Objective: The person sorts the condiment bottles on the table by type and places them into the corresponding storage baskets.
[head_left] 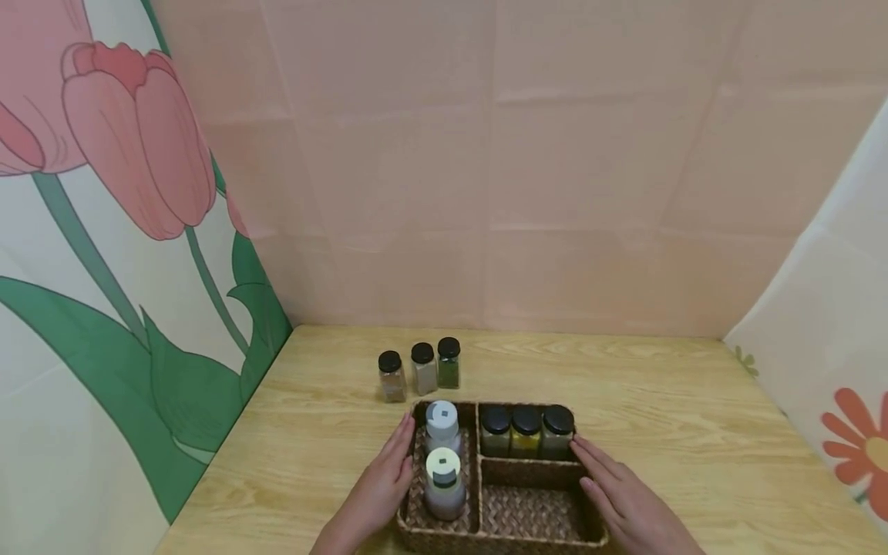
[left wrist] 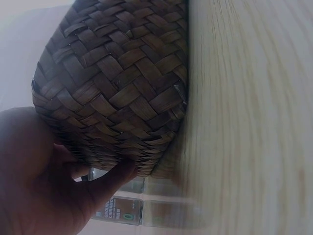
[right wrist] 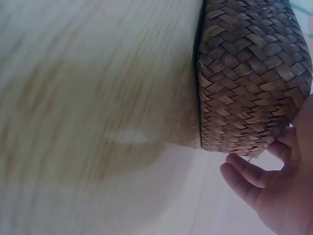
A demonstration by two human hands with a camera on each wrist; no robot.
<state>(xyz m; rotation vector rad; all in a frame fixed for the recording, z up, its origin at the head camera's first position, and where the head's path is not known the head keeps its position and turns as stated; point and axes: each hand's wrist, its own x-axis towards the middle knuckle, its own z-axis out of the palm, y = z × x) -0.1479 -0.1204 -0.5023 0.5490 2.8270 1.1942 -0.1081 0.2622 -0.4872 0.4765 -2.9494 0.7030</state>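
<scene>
A brown woven basket with three compartments stands on the table between both hands. Flat along its left wall, the left hand presses with fingers extended. On the opposite side the right hand touches the right wall, fingers stretched toward the back corner. Each wrist view shows fingertips at a corner of the woven basket. The long left compartment holds two bottles with pale caps, a rear bottle and a front bottle. Three black-lidded jars fill the back right compartment; only woven bottom shows in the front right one.
Behind the basket, to the left, stand three small black-capped spice jars: a brownish jar, a pale jar and a green jar. The wood-grain table meets a pink cloth backdrop and floral side cloths.
</scene>
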